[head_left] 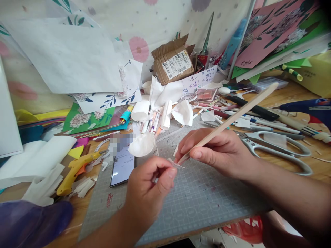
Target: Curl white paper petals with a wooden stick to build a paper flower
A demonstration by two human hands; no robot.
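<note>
My right hand (217,151) is closed round a flat wooden stick (232,119), which slants up to the right. The stick's lower end touches a small piece of thin whitish paper (176,164). My left hand (152,186) pinches that paper between thumb and forefinger, just left of the stick's end. Both hands are above a grey cutting mat (196,203). Behind my left hand is a white paper cup (143,146) with white material at its mouth. Beside the cup, a phone (120,168) lies on the mat with its screen lit.
Silver scissors (281,148) lie right of my right hand, near pens and a blue glue gun (307,106). A yellow glue gun (73,172) and paper scraps are on the left. An open cardboard box (174,63) stands at the back, with markers and white rolls before it.
</note>
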